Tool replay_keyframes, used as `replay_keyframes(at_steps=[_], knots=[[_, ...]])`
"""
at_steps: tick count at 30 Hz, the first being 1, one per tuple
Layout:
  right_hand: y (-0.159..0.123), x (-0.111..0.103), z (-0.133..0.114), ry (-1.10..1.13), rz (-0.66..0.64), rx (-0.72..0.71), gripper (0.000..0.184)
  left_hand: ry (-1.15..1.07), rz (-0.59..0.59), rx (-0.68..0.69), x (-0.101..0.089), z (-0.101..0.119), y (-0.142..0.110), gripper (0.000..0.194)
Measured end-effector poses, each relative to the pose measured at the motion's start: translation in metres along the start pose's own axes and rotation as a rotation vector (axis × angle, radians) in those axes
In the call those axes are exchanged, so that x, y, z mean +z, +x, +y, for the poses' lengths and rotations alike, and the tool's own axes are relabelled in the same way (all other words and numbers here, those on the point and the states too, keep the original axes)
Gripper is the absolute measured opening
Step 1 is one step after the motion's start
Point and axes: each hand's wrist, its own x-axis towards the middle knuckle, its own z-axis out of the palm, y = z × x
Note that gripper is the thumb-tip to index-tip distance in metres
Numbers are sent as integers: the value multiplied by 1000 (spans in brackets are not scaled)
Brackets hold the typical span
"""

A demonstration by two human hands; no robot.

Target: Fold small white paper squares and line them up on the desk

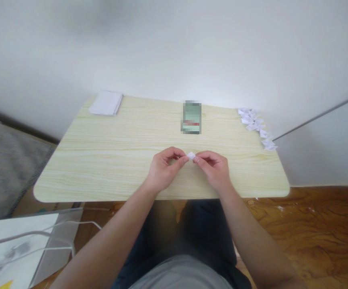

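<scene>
A small folded piece of white paper (191, 155) is held just above the table, between my two hands. My left hand (166, 166) pinches its left side between thumb and forefinger. On the right side, the thumb and fingertips of my right hand (214, 166) close on it in the same way. The paper's finer folds are too small to make out. Several folded white paper pieces (252, 119) lie in a line along the table's right edge.
The pale wood-grain table (101, 160) stands against a white wall. A stack of white paper (106, 103) lies at its back left. A blurred-out phone-like object (191, 117) is beyond my hands. White cables (41, 235) run over a white surface at lower left.
</scene>
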Motion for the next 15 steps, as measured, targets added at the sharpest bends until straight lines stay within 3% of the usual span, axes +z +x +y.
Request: replay_keyframes(at_steps=[15], knots=[[2, 4, 4, -52, 26, 55, 20, -7, 32, -27, 3, -2, 1, 21]])
